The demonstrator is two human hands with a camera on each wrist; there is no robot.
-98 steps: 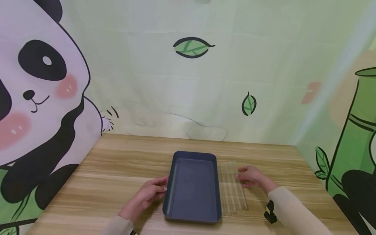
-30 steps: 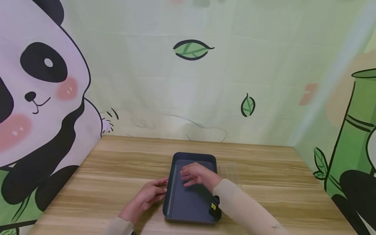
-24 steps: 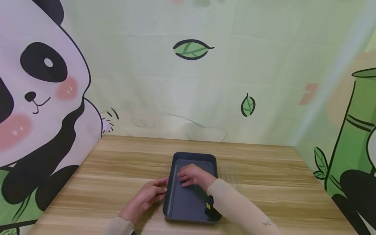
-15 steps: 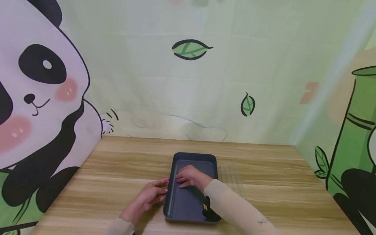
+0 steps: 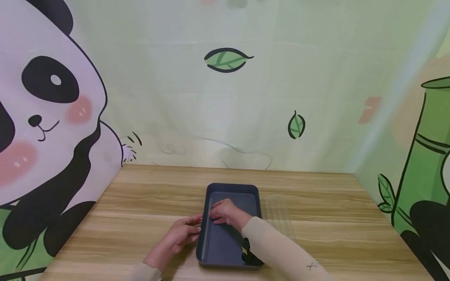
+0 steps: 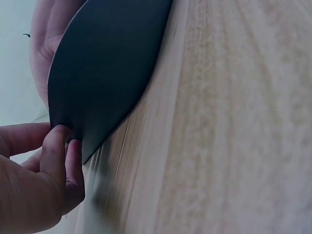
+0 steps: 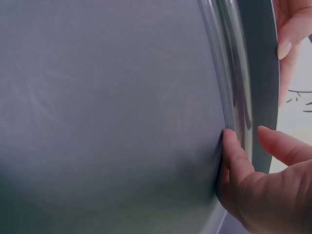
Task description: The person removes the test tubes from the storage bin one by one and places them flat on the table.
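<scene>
A dark blue-grey rectangular tray [image 5: 232,242] lies on the wooden table. Along its left inner wall runs a clear tube [image 7: 239,73], also visible in the head view. My right hand [image 5: 226,212] reaches down into the tray at this tube. In the right wrist view its fingertips [image 7: 229,139] meet the tube's inner side, while the thumb stands apart, over the tray wall. My left hand [image 5: 181,234] rests its fingers against the outside of the tray's left wall; the left wrist view shows those fingertips [image 6: 61,131] at the wall near a corner.
Several clear tubes [image 5: 275,210] lie side by side on the table just right of the tray, partly hidden by the right sleeve [image 5: 281,246]. Behind the wooden table [image 5: 147,195] hangs a light green backdrop [image 5: 168,97] printed with a panda.
My right hand has gone from the tubes on the right, across the tray, to the tube at its left wall, lowering with fingers drawing closer. My left hand has stayed at the tray.
</scene>
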